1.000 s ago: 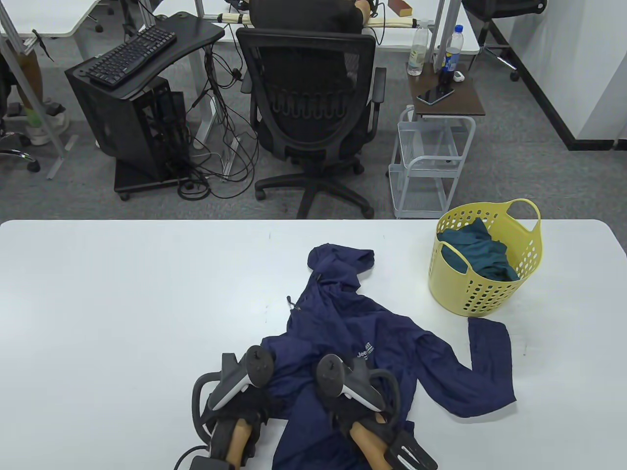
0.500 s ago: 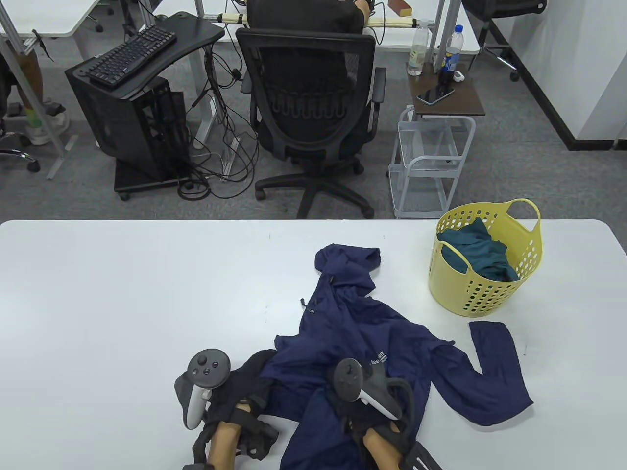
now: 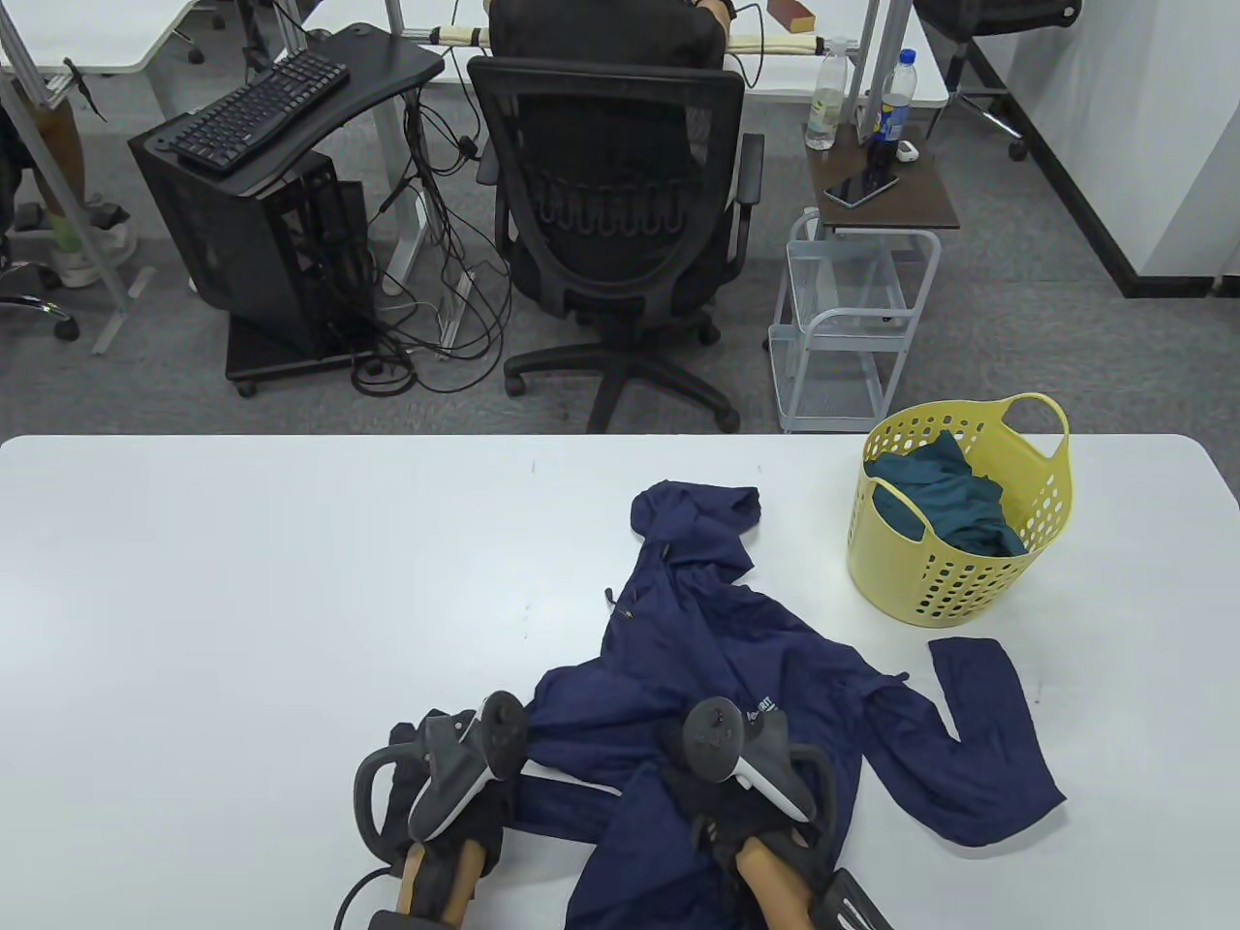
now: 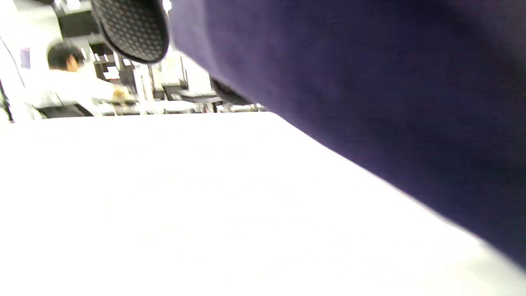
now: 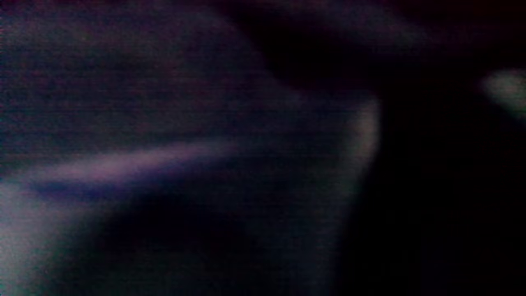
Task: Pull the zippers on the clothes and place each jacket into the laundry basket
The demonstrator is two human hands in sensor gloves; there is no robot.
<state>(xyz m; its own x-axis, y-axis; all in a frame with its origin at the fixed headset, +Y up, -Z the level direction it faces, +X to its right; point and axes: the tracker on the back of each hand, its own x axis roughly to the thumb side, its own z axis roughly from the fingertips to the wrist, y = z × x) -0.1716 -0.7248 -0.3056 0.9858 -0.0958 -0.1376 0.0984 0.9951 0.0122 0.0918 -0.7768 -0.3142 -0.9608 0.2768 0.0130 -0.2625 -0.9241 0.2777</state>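
Jacket: navy hooded jacket lay spread on the white worktop, hood toward 12 o'clock.
Basket: yellow laundry basket at 2 o'clock, holding a teal garment.
Left hand: at jacket's 9 o'clock edge; finger state could not be told.
Right hand: on the jacket; fingers hidden.

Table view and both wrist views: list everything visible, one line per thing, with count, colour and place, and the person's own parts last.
Jacket: one, navy, spread on the table's near middle.
Laundry basket: one, yellow, table's far right.
Garment in basket: one, teal.
Table: one, white.
Office chair: one, black, beyond the table.
Keyboard: one, black, far left stand.
Bottles: two, on the small side table.
Phone: one, dark, same side table.
Left hand: black glove, at the jacket's left edge.
Right hand: black glove, on the jacket; fingers hidden.
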